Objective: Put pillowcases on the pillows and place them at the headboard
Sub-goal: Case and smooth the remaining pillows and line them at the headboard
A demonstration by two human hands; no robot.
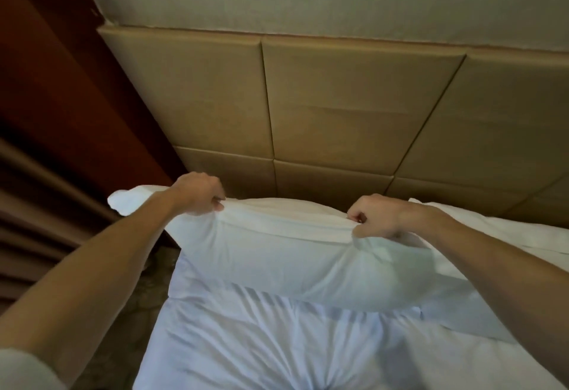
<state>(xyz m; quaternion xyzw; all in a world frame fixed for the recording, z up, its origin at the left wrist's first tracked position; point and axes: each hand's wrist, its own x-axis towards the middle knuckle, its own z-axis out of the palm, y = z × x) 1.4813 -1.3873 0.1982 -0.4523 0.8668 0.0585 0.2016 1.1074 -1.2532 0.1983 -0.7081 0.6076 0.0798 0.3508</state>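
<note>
both hands, left (pixel 198 194) and right (pixel 374 217), pinch the pillow (pixel 277 244) in curled fingers by the headboard (pixel 338 106); an uneven release could leave it crooked or off the bed (pixel 246 343) edge.

left hand (pixel 200 194): my fingers curled, gripping top edge of pillow (pixel 277 244) near its left end
right hand (pixel 374 215): I'm pinching the same edge near the right end
pillow: white, cased, lengthwise, just in front of headboard (pixel 338 106), over bed (pixel 261 343)
second pillow (pixel 492 229): right side, against headboard
</note>
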